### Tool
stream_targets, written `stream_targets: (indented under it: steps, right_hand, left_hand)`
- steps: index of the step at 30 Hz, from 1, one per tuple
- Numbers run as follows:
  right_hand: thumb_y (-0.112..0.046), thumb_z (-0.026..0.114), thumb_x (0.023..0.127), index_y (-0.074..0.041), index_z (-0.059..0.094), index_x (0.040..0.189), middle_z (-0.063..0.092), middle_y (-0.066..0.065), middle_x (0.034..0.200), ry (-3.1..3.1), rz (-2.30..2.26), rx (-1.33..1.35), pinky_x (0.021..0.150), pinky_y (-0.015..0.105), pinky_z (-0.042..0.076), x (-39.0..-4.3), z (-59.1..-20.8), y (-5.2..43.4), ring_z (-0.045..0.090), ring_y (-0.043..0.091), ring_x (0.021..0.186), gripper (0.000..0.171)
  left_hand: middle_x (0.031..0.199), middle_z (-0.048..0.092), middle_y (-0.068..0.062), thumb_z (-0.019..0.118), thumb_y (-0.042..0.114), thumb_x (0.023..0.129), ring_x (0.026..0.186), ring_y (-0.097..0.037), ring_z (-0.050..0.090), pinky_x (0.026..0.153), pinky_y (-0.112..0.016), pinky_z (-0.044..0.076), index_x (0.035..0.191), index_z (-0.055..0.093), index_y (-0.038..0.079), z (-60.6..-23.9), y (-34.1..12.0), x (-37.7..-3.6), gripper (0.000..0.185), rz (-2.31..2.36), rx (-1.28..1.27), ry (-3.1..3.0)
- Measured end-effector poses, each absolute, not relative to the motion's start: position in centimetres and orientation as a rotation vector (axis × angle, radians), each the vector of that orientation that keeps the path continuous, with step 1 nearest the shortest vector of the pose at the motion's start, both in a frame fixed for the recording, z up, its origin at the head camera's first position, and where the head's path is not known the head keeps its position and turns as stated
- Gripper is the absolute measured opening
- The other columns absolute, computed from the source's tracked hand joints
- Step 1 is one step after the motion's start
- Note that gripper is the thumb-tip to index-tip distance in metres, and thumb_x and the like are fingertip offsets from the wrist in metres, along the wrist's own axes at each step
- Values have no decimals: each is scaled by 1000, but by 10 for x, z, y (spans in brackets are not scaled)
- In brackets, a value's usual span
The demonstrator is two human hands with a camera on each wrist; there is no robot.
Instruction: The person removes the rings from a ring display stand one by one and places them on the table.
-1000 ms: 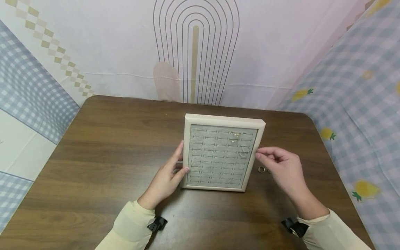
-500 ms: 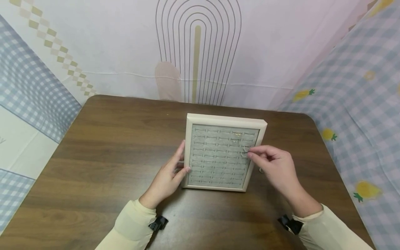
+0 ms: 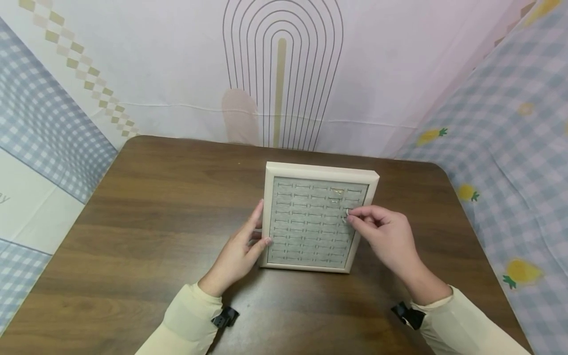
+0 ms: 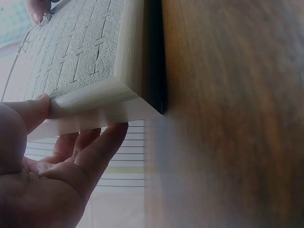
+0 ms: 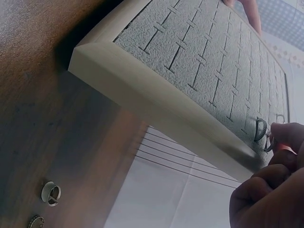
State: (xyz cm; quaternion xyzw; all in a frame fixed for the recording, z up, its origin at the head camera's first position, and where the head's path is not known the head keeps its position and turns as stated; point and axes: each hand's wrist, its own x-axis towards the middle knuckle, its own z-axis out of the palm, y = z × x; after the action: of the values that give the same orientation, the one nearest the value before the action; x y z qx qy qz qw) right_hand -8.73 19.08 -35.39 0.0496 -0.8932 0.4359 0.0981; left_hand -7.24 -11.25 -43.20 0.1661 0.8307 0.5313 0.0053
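A ring display board (image 3: pixel 310 222) with a cream frame and grey slotted padding stands tilted on the table. My left hand (image 3: pixel 237 254) grips its left edge, thumb in front and fingers against the side. My right hand (image 3: pixel 388 234) pinches a silver ring (image 5: pixel 270 143) against the right-hand column of slots. Close to those fingertips, another ring (image 5: pixel 261 129) sits in the padding. Gold-coloured rings (image 3: pixel 337 191) sit in slots near the top right. Fingertips partly cover the pinched ring, so how deep it sits cannot be told.
Two loose rings lie on the wooden table (image 3: pixel 177 212), a plain silver one (image 5: pixel 51 194) and a textured one (image 5: pixel 36 222) at the frame's edge. A patterned cloth (image 3: pixel 377 59) hangs behind the table's far edge.
My right hand has moved left from beside the board's right edge to its right-hand slots, bringing a ring against the padding. The left hand keeps its grip on the board.
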Motion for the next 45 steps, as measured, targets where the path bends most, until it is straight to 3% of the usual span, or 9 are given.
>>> stream_targets:
  steps: [12,24,45]
  right_hand:
    - [-12,81,86,-9,78,87,51,-7,57,-2623,1395,166,43,22,35,-88,-354,196,41,5,50,4]
    - [-8,80,85,-7,77,86,41,-7,55,-2615,1453,191,42,24,31,-86,-356,193,36,5,51,3]
    - [-12,80,87,-10,78,92,42,-7,56,-2634,1428,159,48,23,37,-73,-367,206,38,7,52,6]
  left_hand:
    - [130,62,-18,65,4,97,105,-30,69,86,-37,60,163,11,33,-432,-112,-72,90,1654,503,2612]
    - [131,62,-18,65,3,97,105,-31,69,86,-38,60,163,12,28,-432,-112,-73,89,1675,515,2597]
    - [131,62,-19,65,4,97,105,-31,69,85,-37,60,163,10,32,-435,-112,-74,90,1678,532,2600]
